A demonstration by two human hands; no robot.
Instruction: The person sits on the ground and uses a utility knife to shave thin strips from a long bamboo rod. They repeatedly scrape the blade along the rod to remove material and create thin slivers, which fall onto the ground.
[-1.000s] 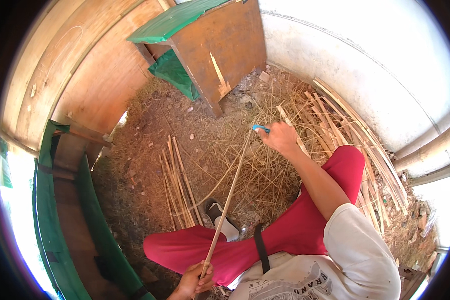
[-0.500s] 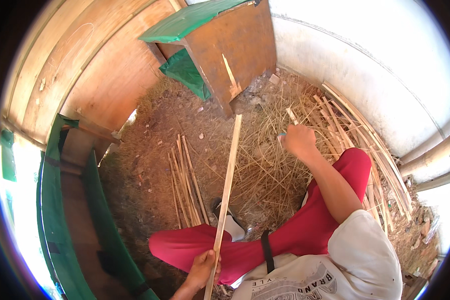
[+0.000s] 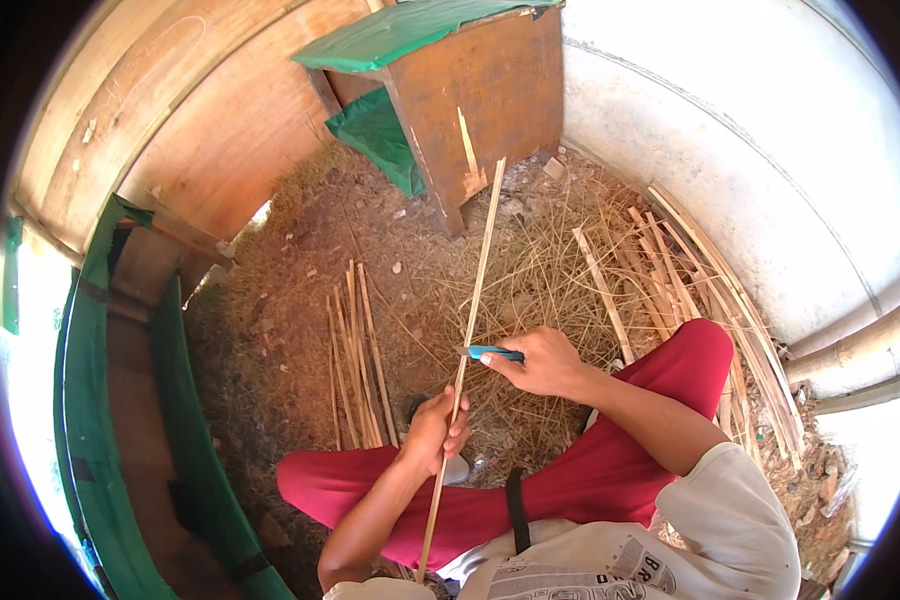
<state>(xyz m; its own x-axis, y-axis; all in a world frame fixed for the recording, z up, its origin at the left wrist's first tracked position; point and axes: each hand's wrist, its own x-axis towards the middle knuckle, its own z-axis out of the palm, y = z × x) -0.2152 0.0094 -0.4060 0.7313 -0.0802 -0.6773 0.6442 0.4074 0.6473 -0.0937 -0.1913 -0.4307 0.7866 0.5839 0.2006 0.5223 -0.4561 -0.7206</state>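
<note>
My left hand (image 3: 436, 432) is closed around a long, thin bamboo strip (image 3: 483, 255), which slants up and away from my lap. In my right hand (image 3: 542, 362) is a blue utility knife (image 3: 494, 353). Its blade tip meets the strip, or lies right over it, a little above my left fingers. Beyond my right hand, curly shavings (image 3: 530, 290) cover the ground in a loose heap. To the left of my hands lies a small bundle of narrow strips (image 3: 355, 355).
More bamboo strips (image 3: 735, 320) are piled along the pale wall (image 3: 730, 150) at the right. A brown wooden cabinet (image 3: 490, 95) with a green cover stands ahead. Green-covered shelving (image 3: 120, 430) runs down the left side. My legs are folded in red trousers (image 3: 610, 440).
The right hand has come back left and nearer, bringing the knife to the strip. My left hand has shifted up and forward, and the strip reaches farther away.
</note>
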